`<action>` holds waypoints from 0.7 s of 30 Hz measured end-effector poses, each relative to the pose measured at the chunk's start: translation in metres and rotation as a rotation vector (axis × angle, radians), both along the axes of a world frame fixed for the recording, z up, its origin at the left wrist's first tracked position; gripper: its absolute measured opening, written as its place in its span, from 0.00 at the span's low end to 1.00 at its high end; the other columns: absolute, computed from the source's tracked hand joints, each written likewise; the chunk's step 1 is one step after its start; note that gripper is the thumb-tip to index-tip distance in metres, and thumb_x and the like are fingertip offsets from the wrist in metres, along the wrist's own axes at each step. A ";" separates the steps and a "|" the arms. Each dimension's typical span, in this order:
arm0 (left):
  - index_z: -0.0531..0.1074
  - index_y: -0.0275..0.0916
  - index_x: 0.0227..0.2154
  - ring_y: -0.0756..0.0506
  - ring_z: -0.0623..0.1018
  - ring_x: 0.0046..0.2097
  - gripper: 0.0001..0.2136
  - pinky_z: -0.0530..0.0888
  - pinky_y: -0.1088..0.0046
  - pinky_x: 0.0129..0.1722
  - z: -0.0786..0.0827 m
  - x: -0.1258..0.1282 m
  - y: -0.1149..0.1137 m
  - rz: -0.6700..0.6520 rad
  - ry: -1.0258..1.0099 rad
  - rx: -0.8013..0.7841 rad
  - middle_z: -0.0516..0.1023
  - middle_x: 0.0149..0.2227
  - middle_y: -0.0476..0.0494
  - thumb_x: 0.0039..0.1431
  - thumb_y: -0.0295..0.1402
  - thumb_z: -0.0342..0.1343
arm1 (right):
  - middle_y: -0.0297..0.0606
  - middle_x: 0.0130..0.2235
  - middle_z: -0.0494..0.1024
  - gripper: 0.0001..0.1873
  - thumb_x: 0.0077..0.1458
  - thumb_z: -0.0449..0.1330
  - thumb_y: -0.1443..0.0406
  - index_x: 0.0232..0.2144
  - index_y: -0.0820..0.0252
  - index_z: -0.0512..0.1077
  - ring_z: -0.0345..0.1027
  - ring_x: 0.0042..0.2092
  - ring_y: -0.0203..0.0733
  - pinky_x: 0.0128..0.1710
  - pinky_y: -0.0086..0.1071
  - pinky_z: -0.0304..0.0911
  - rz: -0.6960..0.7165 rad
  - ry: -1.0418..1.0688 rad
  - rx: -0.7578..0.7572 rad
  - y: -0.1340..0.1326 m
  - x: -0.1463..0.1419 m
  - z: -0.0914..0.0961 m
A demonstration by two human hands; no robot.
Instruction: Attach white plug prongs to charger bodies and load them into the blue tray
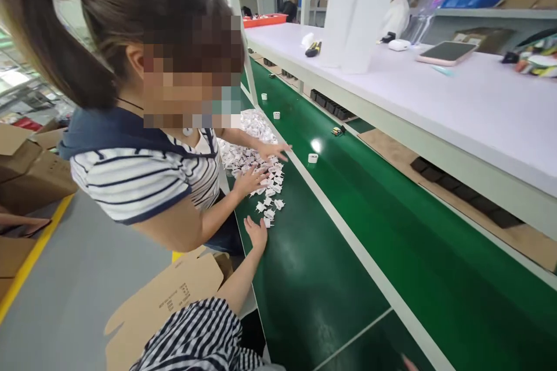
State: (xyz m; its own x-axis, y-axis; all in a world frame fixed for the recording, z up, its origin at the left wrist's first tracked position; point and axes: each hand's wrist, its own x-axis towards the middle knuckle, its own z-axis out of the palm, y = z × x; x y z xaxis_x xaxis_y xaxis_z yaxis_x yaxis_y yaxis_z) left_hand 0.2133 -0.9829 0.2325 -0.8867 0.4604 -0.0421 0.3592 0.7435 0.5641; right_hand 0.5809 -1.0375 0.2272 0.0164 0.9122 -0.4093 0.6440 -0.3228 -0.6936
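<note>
Heaped on the desk [313, 255], just left of the green belt [369, 203]: loose white plugs [241, 159].

Spread with the heap's long axis roughly parallel to the belt, tapering toward the near end, prongs in mixed directions, mostly too small to tell one by one. Left of the belt, at that tapered tip, the left hand [257, 235], with fingers [249, 222] loosely bent and moderately apart, right at the endmost plugs; firm contact impossible to confirm. Near the belt's left edge, much closer, only a sliver of the right hand [408, 363], finger spread impossible to tell. Farther along, left of the belt, a co-worker's hands [248, 182], splayed over the heap.
</note>
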 end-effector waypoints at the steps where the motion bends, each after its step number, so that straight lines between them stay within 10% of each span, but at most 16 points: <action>1: 0.42 0.25 0.49 0.39 0.47 0.55 0.23 0.53 0.60 0.51 -0.004 -0.007 -0.002 0.007 -0.010 0.005 0.49 0.51 0.27 0.53 0.32 0.36 | 0.39 0.43 0.66 0.21 0.44 0.48 0.50 0.38 0.52 0.66 0.57 0.46 0.49 0.39 0.38 0.62 0.058 0.014 0.009 0.014 -0.019 0.007; 7: 0.47 0.28 0.49 0.41 0.48 0.55 0.24 0.54 0.63 0.52 -0.027 -0.024 -0.013 -0.134 -0.038 0.111 0.47 0.52 0.31 0.52 0.39 0.37 | 0.41 0.48 0.61 0.22 0.46 0.45 0.55 0.40 0.58 0.64 0.51 0.50 0.47 0.47 0.39 0.53 0.503 0.146 0.113 0.105 -0.177 0.027; 12: 0.49 0.25 0.48 0.38 0.50 0.54 0.28 0.56 0.60 0.50 -0.034 -0.062 0.006 -0.075 -0.021 0.192 0.48 0.52 0.27 0.50 0.44 0.39 | 0.48 0.48 0.61 0.26 0.42 0.47 0.53 0.41 0.64 0.62 0.52 0.50 0.50 0.45 0.41 0.54 0.398 0.234 0.133 0.164 -0.280 -0.003; 17: 0.48 0.24 0.48 0.36 0.56 0.52 0.28 0.59 0.58 0.47 -0.051 -0.074 0.018 -0.010 -0.062 0.167 0.47 0.51 0.24 0.50 0.43 0.40 | 0.51 0.48 0.60 0.27 0.47 0.39 0.55 0.43 0.68 0.59 0.50 0.51 0.48 0.47 0.40 0.51 0.266 0.242 0.184 0.203 -0.335 -0.032; 21: 0.58 0.34 0.43 0.37 0.59 0.50 0.24 0.61 0.58 0.45 -0.064 -0.097 0.024 -0.268 -0.149 0.159 0.57 0.48 0.32 0.45 0.45 0.46 | 0.53 0.48 0.59 0.28 0.49 0.35 0.57 0.45 0.71 0.56 0.51 0.50 0.47 0.48 0.41 0.49 0.200 0.225 0.228 0.228 -0.342 -0.039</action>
State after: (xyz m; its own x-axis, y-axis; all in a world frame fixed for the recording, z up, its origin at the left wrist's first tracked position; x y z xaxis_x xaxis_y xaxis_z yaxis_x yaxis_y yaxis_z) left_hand 0.1160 -0.9591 0.1681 -0.7231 0.6870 -0.0714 0.4344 0.5327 0.7264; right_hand 0.2392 -0.8096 0.1884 -0.2385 0.9563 -0.1690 0.5024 -0.0274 -0.8642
